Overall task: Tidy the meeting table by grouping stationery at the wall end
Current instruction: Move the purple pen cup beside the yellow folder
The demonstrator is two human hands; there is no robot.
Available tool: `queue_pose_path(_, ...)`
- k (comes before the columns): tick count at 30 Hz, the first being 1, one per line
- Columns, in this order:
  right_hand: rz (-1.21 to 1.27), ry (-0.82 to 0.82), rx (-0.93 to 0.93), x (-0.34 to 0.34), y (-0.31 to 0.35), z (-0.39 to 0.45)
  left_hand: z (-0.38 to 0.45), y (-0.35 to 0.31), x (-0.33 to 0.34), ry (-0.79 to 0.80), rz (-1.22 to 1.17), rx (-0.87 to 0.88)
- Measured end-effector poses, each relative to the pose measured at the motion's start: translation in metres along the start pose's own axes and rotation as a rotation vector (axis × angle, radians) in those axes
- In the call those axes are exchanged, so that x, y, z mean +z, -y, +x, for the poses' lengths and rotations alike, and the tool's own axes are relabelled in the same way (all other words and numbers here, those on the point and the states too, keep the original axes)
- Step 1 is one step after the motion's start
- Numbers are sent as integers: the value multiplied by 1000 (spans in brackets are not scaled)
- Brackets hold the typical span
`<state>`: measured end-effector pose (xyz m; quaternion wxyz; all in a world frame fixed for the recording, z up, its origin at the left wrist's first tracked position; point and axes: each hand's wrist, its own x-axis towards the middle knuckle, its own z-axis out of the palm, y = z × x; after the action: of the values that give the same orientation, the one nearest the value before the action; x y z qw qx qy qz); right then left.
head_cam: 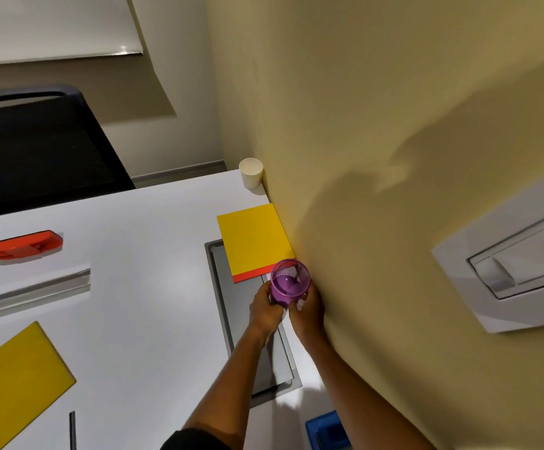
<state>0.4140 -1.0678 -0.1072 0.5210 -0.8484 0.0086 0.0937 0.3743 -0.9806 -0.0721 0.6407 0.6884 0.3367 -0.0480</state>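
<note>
A purple mesh pen cup [289, 282] stands upright next to the yellow wall, held between both hands. My left hand [265, 309] grips its left side and my right hand [309, 311] its right side. The cup looks empty inside. Just beyond it a yellow sheet on a red one [253, 240] lies against the wall. A red stapler-like object [23, 244], a silver bar [38, 292], a second yellow sheet [14, 386] and a dark pen [73, 430] lie on the left half of the white table [147, 287].
A white paper cup [251, 173] stands in the far corner by the wall. A grey cable hatch [248, 323] is set into the table under my forearms. A blue tray [327, 431] sits near the wall. A black chair [36, 151] stands behind the table.
</note>
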Motion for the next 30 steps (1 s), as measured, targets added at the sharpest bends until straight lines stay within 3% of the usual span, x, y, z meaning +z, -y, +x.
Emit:
queue_pose_path(7,10,60,65,-3,-11,-8,-4,5,-1,65,109,18)
queue_pose_path(17,-120,77,179,-14,-16,-37,-45,23,-32,-75,314,51)
queue_pose_path(25,-260,147,43,-3,-1,-98,-120,69,-72,-188,478,65)
queue_pose_path(30,-378,298,-45,16,11,-141,-167,100,-95,-278,479,13)
